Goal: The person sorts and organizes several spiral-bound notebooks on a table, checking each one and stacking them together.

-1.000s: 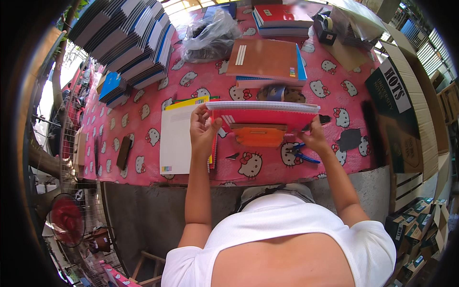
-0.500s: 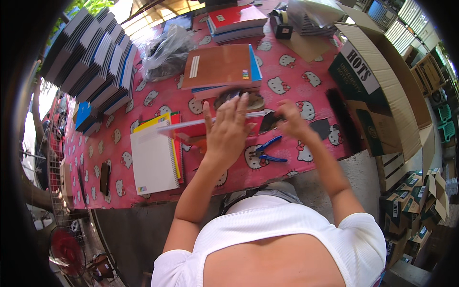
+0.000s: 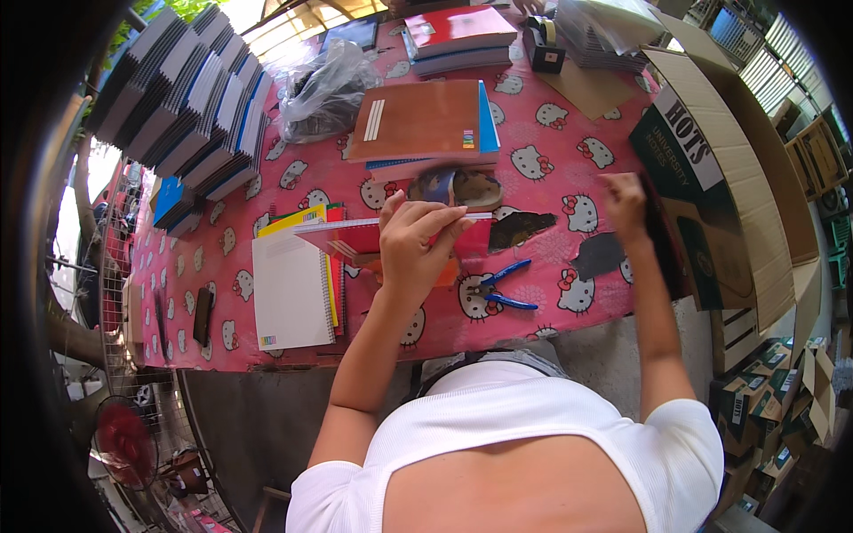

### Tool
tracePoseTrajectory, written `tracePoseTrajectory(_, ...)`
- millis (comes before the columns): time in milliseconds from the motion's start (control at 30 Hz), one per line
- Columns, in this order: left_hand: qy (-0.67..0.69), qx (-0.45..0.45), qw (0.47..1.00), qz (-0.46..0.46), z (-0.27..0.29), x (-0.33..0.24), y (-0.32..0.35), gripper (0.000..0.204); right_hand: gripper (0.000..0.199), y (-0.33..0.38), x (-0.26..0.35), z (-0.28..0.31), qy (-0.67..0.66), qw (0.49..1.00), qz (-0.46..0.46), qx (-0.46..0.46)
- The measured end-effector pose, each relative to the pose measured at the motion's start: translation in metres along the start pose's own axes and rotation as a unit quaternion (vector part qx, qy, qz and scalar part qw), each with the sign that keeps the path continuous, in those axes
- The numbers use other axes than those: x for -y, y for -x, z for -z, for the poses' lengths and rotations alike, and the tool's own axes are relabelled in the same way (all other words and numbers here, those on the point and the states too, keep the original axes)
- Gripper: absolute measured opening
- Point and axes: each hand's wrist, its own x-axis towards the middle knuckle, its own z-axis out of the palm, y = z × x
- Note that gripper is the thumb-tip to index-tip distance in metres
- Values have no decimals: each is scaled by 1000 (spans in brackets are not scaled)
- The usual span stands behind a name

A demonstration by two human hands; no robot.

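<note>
My left hand (image 3: 416, 244) grips the top edge of a red notebook (image 3: 355, 235), which stands tilted on its long edge in front of me. Its fingers bend over the pages. My right hand (image 3: 625, 211) is off to the right, fingers curled closed, beside a long black bundle (image 3: 666, 235) next to the carton; whatever the fingers may pinch is too small to make out. Blue-handled cutting pliers (image 3: 502, 286) lie open on the table just right of the notebook. Beyond the notebook sits a rounded container (image 3: 475, 189), partly hidden. A dark grey patch (image 3: 600, 256) lies below my right hand.
A pink patterned cloth covers the table (image 3: 551, 315). White, yellow and red spiral notebooks (image 3: 293, 293) lie left. Brown and blue notebooks (image 3: 418, 120) lie ahead. Tall notebook stacks (image 3: 191, 107) stand far left, a clear plastic bag (image 3: 333, 93) beside them. An open carton (image 3: 711, 169) stands right.
My right hand has moved right, away from the notebook's end to beside the black bundle. My left hand has changed from flat, stretched fingers to a bent grip on the notebook's edge.
</note>
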Motion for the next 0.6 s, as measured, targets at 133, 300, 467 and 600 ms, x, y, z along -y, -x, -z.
tracePoseTrajectory(133,1,5,1000,19,0,2,3,15,36,18,141,-14,-265,960,87,35)
tracePoseTrajectory(300,6,8,1000,21,1,-3,5,15,27,7,164,-6,-289,954,38,67)
tracePoseTrajectory(467,12,2,1000,13,4,-4,10,16,20,-7,163,0,-302,941,59,139)
tracePoseTrajectory(600,13,-3,1000,4,3,-5,12,16,17,-21,158,3,-333,898,57,281)
